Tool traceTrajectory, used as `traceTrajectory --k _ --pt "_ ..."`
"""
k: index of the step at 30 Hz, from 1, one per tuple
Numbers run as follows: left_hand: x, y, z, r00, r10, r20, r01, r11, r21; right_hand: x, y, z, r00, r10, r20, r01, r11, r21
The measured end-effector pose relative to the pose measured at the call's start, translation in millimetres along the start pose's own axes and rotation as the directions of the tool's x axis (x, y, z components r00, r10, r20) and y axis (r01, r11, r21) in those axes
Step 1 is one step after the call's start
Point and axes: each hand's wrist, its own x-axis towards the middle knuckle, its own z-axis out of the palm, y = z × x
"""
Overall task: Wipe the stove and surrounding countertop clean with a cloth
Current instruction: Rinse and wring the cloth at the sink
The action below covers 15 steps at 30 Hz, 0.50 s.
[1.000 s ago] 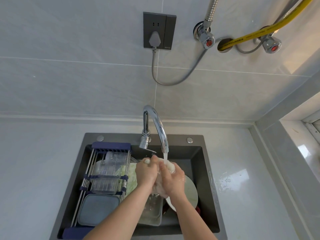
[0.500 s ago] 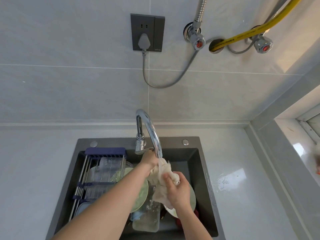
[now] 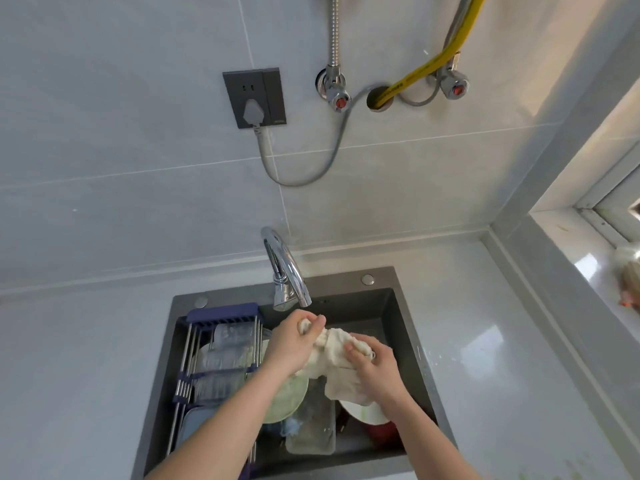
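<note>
A wet cream cloth (image 3: 332,358) hangs bunched between both hands over the dark sink (image 3: 408,341). My left hand (image 3: 294,344) grips one end of the cloth just under the spout of the chrome faucet (image 3: 284,268). My right hand (image 3: 374,368) grips the other end, lower and to the right, with a flap of cloth drooping below it. No water stream is visible from the spout. The stove is out of view. Pale grey countertop (image 3: 485,341) lies on both sides of the sink.
The sink holds several dishes: a green plate (image 3: 291,400), a white plate (image 3: 360,410), a clear tray (image 3: 311,431). A metal drying rack (image 3: 207,358) with clear containers spans its left part. A window ledge (image 3: 588,258) runs along the right; a socket (image 3: 254,98) and hoses hang on the wall.
The water stream seen a second ago is gone. My left hand came off the faucet area and took the cloth again; the hands have drawn apart, stretching the cloth between them.
</note>
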Motion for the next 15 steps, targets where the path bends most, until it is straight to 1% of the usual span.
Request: traceTrajectory --k 1,2,4,5,6,9,10,12,14,15 --pt "-7.8 3.3 -9.0 0.999 0.025 0.037 -0.028 0.997 0.077 -0.3 -3.5 -5.5 1.0 -0.012 0.015 0.012 1.0 0.028" --pt "-13.0 6.2 -18.6 0.996 0.034 0.087 -0.05 0.979 0.198 0.6 -9.1 -10.1 0.999 -0.026 0.033 0.024 0.998 0.057" --pt "-15.9 6.5 -29.6 0.983 0.013 0.185 -0.097 0.886 0.453 5.0 -16.0 -23.2 0.996 -0.045 0.074 0.039 0.997 0.072" --pt "-18.9 9.3 -30.8 0.982 0.02 0.189 -0.12 0.834 0.539 6.5 -17.2 -31.1 0.994 -0.056 0.097 0.051 0.998 0.049" --pt "-22.0 13.8 -30.6 0.984 0.053 0.168 -0.14 0.811 0.568 8.0 -18.5 -37.9 0.989 -0.073 0.127 0.073 0.997 0.004" --pt "-34.0 32.2 -25.8 0.981 0.165 0.106 -0.196 0.852 0.486 4.9 -16.5 -48.1 0.975 -0.094 0.203 0.135 0.97 -0.2" --pt "-37.5 40.4 -24.0 0.978 0.183 0.1 -0.209 0.868 0.451 1.8 -14.1 -49.0 0.973 -0.093 0.21 0.14 0.965 -0.221" --pt "-41.1 58.0 -20.8 0.97 0.224 0.09 -0.241 0.888 0.391 -4.4 -9.2 -50.4 0.974 -0.078 0.211 0.122 0.971 -0.207" --pt "-40.9 75.6 -15.3 0.961 0.261 0.087 -0.274 0.884 0.379 -6.5 -4.0 -56.7 0.98 -0.081 0.181 0.121 0.967 -0.225" --pt "-40.6 84.5 -13.5 0.957 0.278 0.081 -0.287 0.875 0.389 -7.0 -2.0 -59.6 0.984 -0.094 0.154 0.133 0.955 -0.265"
